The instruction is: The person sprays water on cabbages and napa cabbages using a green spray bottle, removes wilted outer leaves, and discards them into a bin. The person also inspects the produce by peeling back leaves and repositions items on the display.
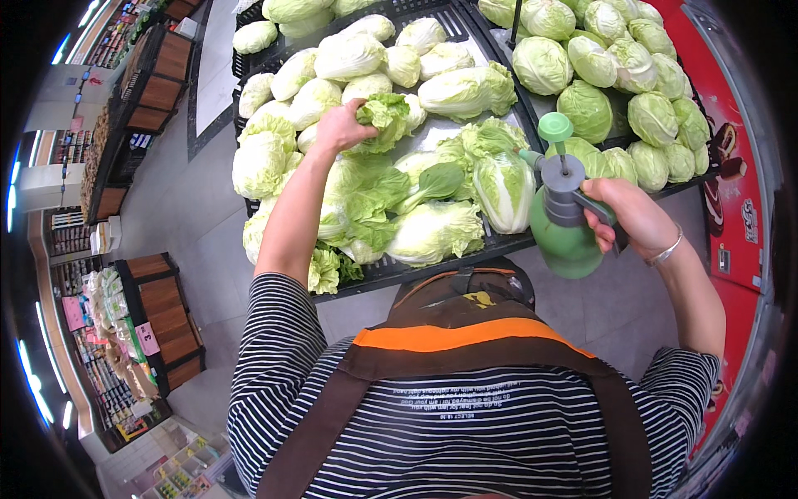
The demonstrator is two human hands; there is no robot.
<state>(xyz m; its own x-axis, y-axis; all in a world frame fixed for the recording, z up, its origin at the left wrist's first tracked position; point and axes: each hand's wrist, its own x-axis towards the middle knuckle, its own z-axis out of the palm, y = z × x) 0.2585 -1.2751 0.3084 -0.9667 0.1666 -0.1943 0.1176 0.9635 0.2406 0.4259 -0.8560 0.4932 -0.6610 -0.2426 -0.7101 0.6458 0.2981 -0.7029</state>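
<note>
My left hand (345, 128) reaches over the napa cabbages and grips the leafy end of a green-leaved napa cabbage (385, 123); its far end is hard to separate from its neighbours. In my right hand (633, 215) is the handle of a green pump spray bottle (564, 240), held upright in front of the crate edge. The bottle's nozzle (528, 157) points left, towards a napa cabbage (505, 187) at the crate's right side. A loose bok choy leaf (441, 181) lies across the cabbages below my left hand.
A black plastic crate (374, 274) holds several napa cabbages. Round green cabbages (592, 112) are piled in the crate to the right. Beyond them stands a red freezer cabinet (735, 231). Wooden display stands (159, 312) line the aisle floor (212, 274) on the left.
</note>
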